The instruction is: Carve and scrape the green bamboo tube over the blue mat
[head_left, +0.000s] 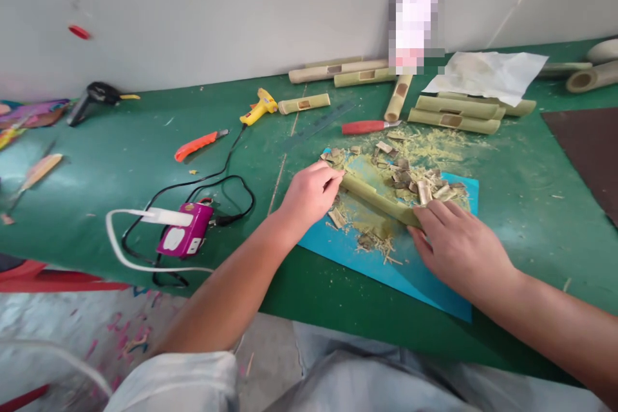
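Observation:
A green bamboo tube (376,198) lies slanted between my two hands, low over a blue mat (347,251). My left hand (311,193) is closed round its far left end. Round the near right end, my right hand (456,238) is closed too, its fingers over the top. Pale shavings and brown bamboo chips (403,177) are scattered on the mat about the tube. Beyond the mat rests a red-handled carving knife (369,127), touched by neither hand.
Notched bamboo tubes (454,117) lie at the back, some under white paper (487,74). To the left are a yellow glue gun (259,107), an orange utility knife (200,145) and a purple power adapter (186,230) with loose cables. A dark board (589,148) lies at right.

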`<state>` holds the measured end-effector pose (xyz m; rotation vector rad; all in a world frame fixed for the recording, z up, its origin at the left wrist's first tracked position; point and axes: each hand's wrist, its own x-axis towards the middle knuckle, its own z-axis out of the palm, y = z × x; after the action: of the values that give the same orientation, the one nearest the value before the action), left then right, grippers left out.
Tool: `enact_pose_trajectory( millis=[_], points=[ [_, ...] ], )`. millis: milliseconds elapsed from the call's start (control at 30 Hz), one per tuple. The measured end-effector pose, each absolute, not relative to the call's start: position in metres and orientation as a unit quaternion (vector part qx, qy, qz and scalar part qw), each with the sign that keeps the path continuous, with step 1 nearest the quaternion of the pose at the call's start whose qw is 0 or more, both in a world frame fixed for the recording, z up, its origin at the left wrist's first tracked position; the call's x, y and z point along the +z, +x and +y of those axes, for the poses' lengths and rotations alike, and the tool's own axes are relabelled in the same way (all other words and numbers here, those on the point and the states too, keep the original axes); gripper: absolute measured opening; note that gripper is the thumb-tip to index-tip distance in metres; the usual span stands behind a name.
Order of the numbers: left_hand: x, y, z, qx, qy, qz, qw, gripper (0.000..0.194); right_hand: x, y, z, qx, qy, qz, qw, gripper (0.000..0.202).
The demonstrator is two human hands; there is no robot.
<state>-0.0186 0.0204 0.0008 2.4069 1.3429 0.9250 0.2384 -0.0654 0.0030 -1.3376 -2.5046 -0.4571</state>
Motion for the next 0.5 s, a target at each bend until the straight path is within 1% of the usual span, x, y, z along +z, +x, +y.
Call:
enact_pose_trajectory(
  millis=[100,133,267,300,400,500],
  points=[
    [-0.0013,-0.0183,0.0234,0.320,0.822,0.456,0.117,0.017,0.0033,0.2350,-0.0693,-0.207,-0.426,-0.877,0.081,0.015],
    [-0.0015,-0.0183,0.0241,0.319,0.823,0.455,0.117,0.017,0.0027,0.2349,-0.0694,-0.209,-0.429,-0.875,0.079,0.015],
    [-0.0003,-0.0194,0.0226,0.312,0.825,0.458,0.109,0.018,0.0001,0.2382,-0.0653,-0.145,-0.469,-0.862,0.127,0.019],
    [-0.0001,-0.0196,0.0220,0.315,0.825,0.458,0.106,0.018,0.0004,0.2384,-0.0649,-0.138,-0.471,-0.862,0.125,0.019],
    [-0.0003,-0.0192,0.0223,0.326,0.824,0.453,0.101,0.019,0.0034,0.2357,-0.0681,-0.160,-0.456,-0.871,0.090,0.016],
    [-0.0004,-0.0181,0.0247,0.324,0.827,0.446,0.105,0.019,0.0056,0.2326,-0.0716,-0.182,-0.437,-0.879,0.058,0.021]
  ],
)
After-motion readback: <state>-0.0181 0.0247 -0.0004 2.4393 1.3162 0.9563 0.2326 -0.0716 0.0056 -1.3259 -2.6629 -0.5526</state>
